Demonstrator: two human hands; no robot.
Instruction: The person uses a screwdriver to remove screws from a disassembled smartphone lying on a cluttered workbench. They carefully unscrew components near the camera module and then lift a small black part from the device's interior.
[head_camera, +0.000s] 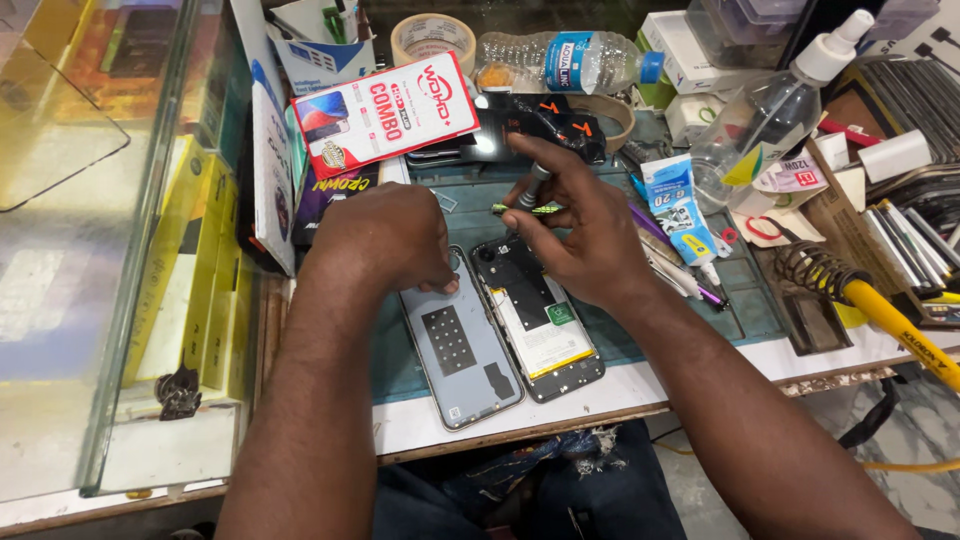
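Note:
An opened phone (540, 325) lies on the green work mat (745, 300), its battery and circuit board showing. Beside it on the left lies the detached grey back cover (460, 345), inner side up. My left hand (385, 238) rests on the top end of the cover, fingers curled down onto it. My right hand (575, 225) grips a small screwdriver (530, 190) upright, its tip down at the top of the phone. A small green part (520, 209) sits between the fingertips.
A soldering iron with yellow handle (880, 310) lies at right on its coil stand. A glue tube (680, 210), spray bottle (780, 105), water bottle (560, 62), tape roll (432, 38) and red-white package (385, 112) crowd the back. A glass case (100, 200) stands left.

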